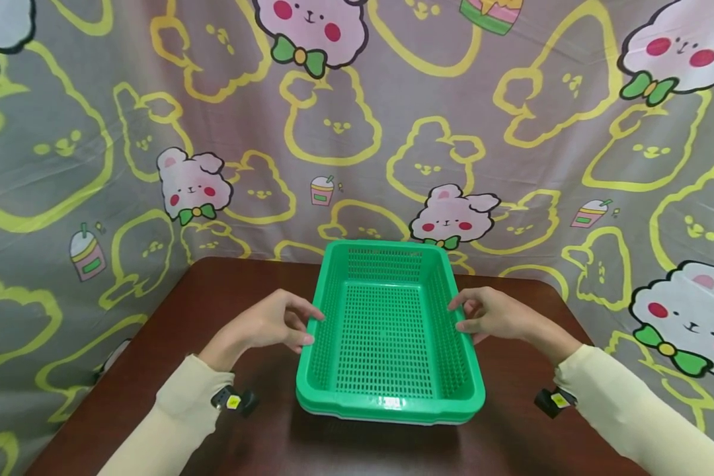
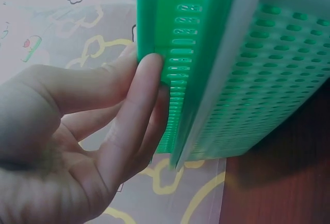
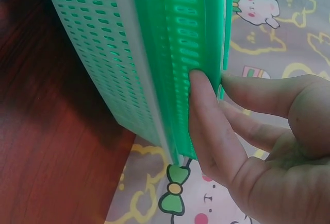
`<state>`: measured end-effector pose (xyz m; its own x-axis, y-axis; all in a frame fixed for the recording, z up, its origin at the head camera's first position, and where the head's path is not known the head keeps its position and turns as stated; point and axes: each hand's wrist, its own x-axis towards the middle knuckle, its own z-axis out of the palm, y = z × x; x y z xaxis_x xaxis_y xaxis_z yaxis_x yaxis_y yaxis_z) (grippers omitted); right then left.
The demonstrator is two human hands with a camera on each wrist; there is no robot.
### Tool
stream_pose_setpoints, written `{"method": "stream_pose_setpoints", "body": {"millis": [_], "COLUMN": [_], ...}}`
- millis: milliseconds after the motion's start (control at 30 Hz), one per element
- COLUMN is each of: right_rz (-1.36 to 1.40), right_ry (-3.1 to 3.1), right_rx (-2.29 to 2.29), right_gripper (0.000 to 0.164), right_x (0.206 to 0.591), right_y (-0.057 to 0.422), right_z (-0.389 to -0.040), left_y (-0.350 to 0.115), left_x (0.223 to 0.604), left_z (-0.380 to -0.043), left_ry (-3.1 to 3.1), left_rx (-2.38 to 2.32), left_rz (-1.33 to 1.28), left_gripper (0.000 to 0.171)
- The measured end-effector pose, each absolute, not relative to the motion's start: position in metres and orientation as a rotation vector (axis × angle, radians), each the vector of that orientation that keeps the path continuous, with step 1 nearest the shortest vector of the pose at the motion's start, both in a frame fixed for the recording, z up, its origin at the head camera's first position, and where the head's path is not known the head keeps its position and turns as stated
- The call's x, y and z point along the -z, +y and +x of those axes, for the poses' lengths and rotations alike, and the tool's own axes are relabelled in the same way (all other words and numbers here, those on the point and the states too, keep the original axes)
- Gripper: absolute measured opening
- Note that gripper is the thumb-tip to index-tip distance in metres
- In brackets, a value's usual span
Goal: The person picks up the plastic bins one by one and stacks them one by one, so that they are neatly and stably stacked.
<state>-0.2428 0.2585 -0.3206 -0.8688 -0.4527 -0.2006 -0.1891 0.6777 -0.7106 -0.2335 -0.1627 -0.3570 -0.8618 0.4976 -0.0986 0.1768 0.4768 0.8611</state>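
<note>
A green plastic basket [image 1: 387, 330] with slotted walls and floor stands in the middle of the head view, with nothing inside it. Under its rim sits a second basket, pale with a whitish rim [image 2: 227, 69]; its perforated wall [image 3: 93, 33] also shows in the right wrist view. My left hand [image 1: 276, 320] pinches the green basket's left rim between thumb and fingers. On the opposite side, my right hand [image 1: 494, 314] pinches the right rim in the same way. The fingertips lie beneath the rim in both wrist views.
Beneath the baskets is a dark brown table [image 1: 244, 423]. A grey cloth [image 1: 357, 132] printed with cartoon rabbits hangs behind the table and along its sides. Dark wrist cameras [image 1: 235, 400] are strapped at both sleeves.
</note>
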Motion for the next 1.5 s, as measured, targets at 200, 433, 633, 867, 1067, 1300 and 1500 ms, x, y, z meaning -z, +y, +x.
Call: {"method": "stream_pose_setpoints", "body": {"millis": [200,433,633,867,1067,1300,1500], "right_rz": [-0.500,-0.502,-0.505,-0.471,-0.444,-0.444,-0.455], "right_ry": [2.541,2.534,2.532,2.529,2.526,2.532,2.545], "right_rx": [1.011,1.018,1.008,1.018,1.038,1.044,1.029], "right_gripper": [0.037,0.037,0.036,0.037,0.038,0.038,0.037], "right_x": [0.325,0.334,0.336,0.336,0.340,0.343,0.343], "right_y": [0.256,0.256,0.257,0.256,0.257,0.258,0.257], "right_z": [-0.243,-0.243,-0.242,-0.243,-0.242,-0.242,-0.243], "left_y": [-0.165,-0.167,-0.167,-0.167,-0.166,-0.166,-0.167], "left_x": [0.359,0.361,0.361,0.361,0.363,0.364,0.364], "left_z": [-0.234,-0.233,-0.232,-0.230,-0.230,-0.230,-0.229], "left_ry": [2.373,2.353,2.342,2.346,2.337,2.328,2.325], "left_rx": [-1.345,-1.356,-1.362,-1.368,-1.377,-1.380,-1.375], "left_rz": [0.599,0.618,0.607,0.572,0.547,0.531,0.549], "left_gripper": [0.042,0.042,0.043,0.047,0.048,0.047,0.047]}}
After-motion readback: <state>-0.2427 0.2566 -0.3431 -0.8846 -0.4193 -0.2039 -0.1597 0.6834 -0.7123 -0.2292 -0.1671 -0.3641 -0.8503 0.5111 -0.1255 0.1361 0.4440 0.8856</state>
